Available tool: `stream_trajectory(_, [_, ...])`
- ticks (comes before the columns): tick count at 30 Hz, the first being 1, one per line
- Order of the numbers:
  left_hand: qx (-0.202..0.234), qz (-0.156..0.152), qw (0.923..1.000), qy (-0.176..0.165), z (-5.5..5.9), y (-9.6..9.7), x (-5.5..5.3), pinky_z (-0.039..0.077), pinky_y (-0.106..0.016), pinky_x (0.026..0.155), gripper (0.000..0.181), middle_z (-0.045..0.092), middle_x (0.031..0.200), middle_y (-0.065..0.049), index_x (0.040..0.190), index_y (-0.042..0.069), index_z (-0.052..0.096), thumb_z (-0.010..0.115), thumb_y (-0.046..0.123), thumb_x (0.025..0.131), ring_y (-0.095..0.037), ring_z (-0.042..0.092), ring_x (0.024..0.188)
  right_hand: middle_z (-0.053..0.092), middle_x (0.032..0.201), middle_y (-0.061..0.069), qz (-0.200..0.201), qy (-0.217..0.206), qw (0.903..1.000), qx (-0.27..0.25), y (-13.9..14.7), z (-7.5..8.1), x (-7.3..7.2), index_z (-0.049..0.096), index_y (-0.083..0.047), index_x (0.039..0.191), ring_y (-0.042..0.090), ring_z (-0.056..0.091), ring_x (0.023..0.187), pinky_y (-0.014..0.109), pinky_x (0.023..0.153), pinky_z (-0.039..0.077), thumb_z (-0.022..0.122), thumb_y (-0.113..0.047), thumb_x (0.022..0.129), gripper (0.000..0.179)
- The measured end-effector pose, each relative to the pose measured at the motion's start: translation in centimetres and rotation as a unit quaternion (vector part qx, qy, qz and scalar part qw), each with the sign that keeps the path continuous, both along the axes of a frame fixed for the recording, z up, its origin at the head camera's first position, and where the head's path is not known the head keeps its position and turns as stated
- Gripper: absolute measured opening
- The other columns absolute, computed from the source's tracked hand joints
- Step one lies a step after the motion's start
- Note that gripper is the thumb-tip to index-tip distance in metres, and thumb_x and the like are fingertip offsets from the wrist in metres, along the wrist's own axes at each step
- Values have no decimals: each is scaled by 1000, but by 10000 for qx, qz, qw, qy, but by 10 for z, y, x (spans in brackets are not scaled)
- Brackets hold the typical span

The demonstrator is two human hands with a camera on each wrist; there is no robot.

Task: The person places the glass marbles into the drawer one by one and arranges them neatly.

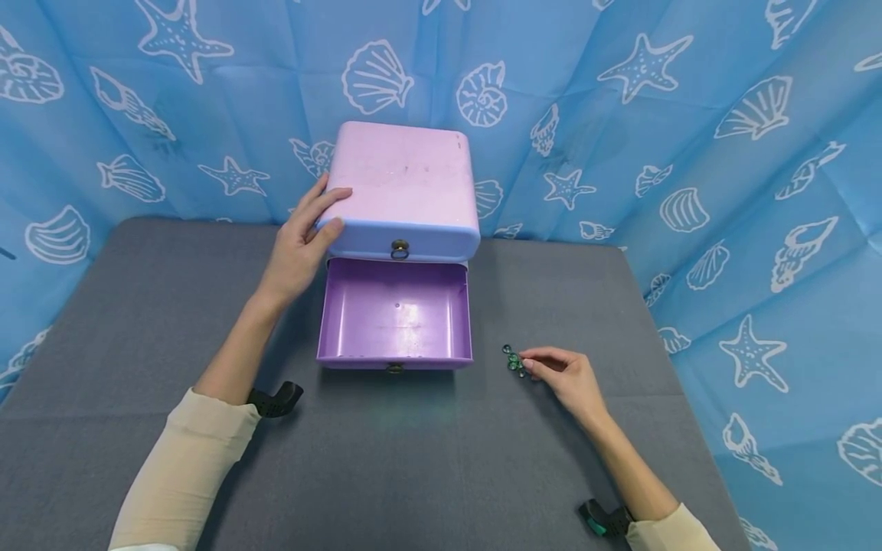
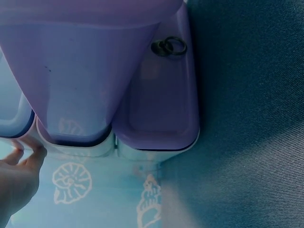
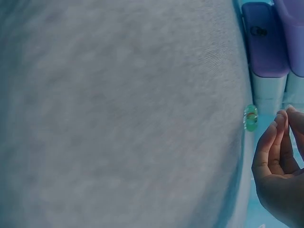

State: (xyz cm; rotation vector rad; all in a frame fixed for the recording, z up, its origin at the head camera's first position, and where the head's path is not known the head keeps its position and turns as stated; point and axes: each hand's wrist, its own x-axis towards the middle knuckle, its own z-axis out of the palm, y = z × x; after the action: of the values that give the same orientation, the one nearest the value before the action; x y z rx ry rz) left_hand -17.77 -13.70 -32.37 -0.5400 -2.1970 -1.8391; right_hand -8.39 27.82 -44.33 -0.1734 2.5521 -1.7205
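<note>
A small chest of drawers (image 1: pixel 406 172) has a pink top and a closed blue top drawer (image 1: pixel 372 239) with a ring pull. Its purple drawer (image 1: pixel 328 314) below is pulled out. My left hand (image 1: pixel 298 249) rests on the chest's left side and upper edge, fingers extended. To the right of the open drawer lie several small green glass beads (image 1: pixel 513 363). My right hand (image 1: pixel 566 380) has thumb and fingertips drawn together right at them. In the right wrist view the fingertips show just above the green beads (image 3: pixel 251 118); I cannot tell whether one is pinched.
A closed purple bottom drawer (image 2: pixel 164 99) with a ring pull sits under the pulled-out one. The chest stands on a grey cloth-covered table (image 1: pixel 386 474). A blue curtain (image 1: pixel 648 153) with shells and starfish hangs behind and to the right.
</note>
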Motion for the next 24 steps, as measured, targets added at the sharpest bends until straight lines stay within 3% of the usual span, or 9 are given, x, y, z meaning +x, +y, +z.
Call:
stream_trajectory(15, [-14, -6, 10000, 29, 1, 0, 0, 32, -38, 116, 40, 21, 163, -14, 139, -5, 51, 53, 6, 101, -27, 20, 150, 73, 102, 18, -102, -547, 9976, 410, 6, -7, 2, 74, 0, 109, 18, 71, 85, 27, 72, 57, 75, -6, 88, 22])
stream_trajectory(24, [37, -59, 10000, 46, -1, -1, 0, 32, -37, 116, 40, 20, 163, -16, 140, -5, 51, 53, 6, 102, -27, 20, 150, 74, 98, 15, -106, -612, 9943, 870, 5, -11, 1, 75, -2, 108, 20, 71, 82, 28, 68, 56, 77, -8, 86, 23])
